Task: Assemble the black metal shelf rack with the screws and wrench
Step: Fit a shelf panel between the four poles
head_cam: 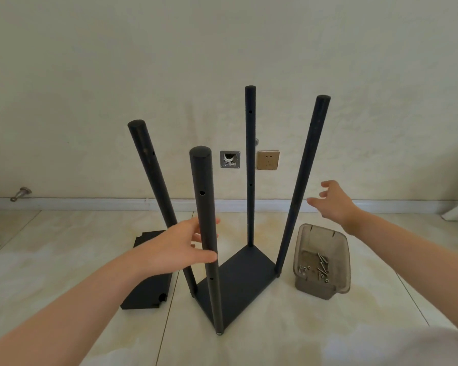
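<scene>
The left grip (180,247) wraps loosely round the near pole (206,207) of the black rack (238,281), thumb in front and fingers behind. The right grip (331,202) is spread and empty just beside the right pole (302,180), not touching it. The rack stands on the floor (302,326). To its right, a smoky plastic tub (325,239) holds loose screws (322,265).

No writing, label, brand, number or sign can be read. The near post (202,175), the other posts (250,128) and the base shelf (238,281) are plain black. The gold wall socket (268,160) at twelve o'clock shows only pin holes. Any marks on the clear tray (341,260) at three o'clock are too small to tell.
</scene>
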Motion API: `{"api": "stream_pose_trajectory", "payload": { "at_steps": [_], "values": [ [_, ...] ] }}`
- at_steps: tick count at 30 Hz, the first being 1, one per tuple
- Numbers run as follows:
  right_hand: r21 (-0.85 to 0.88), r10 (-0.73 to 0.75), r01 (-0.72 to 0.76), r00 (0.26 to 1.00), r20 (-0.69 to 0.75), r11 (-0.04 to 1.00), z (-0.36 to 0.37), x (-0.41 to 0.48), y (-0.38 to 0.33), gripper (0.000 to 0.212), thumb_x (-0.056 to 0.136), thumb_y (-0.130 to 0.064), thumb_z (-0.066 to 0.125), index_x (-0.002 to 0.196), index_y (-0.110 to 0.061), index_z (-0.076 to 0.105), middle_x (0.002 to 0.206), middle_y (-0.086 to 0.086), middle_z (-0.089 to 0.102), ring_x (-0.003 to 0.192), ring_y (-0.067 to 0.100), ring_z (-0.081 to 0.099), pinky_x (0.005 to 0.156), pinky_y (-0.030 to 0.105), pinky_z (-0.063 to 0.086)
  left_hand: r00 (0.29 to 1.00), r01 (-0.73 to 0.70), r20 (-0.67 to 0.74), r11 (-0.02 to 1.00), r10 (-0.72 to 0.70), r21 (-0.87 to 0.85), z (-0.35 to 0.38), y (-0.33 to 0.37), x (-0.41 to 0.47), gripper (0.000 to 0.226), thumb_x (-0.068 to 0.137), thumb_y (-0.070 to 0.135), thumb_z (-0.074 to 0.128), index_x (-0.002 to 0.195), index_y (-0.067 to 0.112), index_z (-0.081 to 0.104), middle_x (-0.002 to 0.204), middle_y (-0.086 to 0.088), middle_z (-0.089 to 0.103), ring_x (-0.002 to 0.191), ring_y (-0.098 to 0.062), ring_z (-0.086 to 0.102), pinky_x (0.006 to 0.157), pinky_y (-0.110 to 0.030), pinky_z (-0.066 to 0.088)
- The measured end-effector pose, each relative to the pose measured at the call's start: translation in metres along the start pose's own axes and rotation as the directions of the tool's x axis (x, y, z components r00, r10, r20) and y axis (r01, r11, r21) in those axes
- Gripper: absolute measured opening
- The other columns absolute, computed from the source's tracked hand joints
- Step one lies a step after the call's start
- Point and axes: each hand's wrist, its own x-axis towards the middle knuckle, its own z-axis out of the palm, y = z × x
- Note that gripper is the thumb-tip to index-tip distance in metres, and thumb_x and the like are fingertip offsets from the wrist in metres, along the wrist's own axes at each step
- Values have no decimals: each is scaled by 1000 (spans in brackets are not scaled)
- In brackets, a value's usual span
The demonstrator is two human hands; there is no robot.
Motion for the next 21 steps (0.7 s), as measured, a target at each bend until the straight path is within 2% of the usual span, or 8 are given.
{"api": "stream_pose_trajectory", "payload": {
  "at_steps": [1,4,6,10,14,18,21],
  "values": [
    [47,-12,12,1000,5,999,0,1,-2,70,95,-16,64,151,-15,22,150,14,39,130,34,47,107,49,43,1000,-15,-14,999,15,-37,2,2,0,61,87,29,76,135,45,42,120,22,62,113,-1,60,98,-22,47],
    [87,-72,65,995,76,994,3,3,-6,83,94,-11,64,156,-24,10,158,4,29,139,31,38,111,51,39,998,-41,-47,995,37,-87,5,4,-1,39,88,34,74,120,44,55,103,23,71,99,8,64,84,-10,45],
    [102,-81,69,990,120,992,7,4,-8,85,93,-8,64,156,-25,11,159,1,28,139,30,38,111,51,38,998,-39,-51,996,35,-85,5,5,-1,26,89,34,73,111,40,61,100,21,72,97,10,64,83,-10,44],
    [229,-44,15,992,120,973,17,6,-19,73,89,-7,70,148,-17,28,148,6,42,130,29,48,105,45,45,998,-56,0,992,56,-109,-2,2,-4,17,88,32,73,105,34,67,103,17,73,102,4,66,91,-16,47],
    [130,-40,33,998,52,991,20,2,-22,66,89,-4,68,142,-15,30,133,9,49,120,30,53,100,48,50,996,-54,64,994,60,-92,-11,-2,-9,19,90,27,72,107,31,67,104,20,73,104,4,66,92,-17,46],
    [162,-59,60,998,-7,985,17,-5,-16,47,96,3,53,138,-13,38,126,12,54,116,34,57,97,53,51,999,-37,-38,996,34,-79,-19,-7,-10,18,89,24,73,105,27,66,101,19,74,100,3,67,90,-18,47],
    [192,-37,43,999,-34,980,17,-11,-15,44,97,3,51,137,-13,39,125,15,55,113,37,59,92,55,54,989,-41,-143,989,21,-141,-26,-11,-9,17,87,17,75,101,21,66,97,12,76,95,0,70,85,-17,47]
  ]
}}
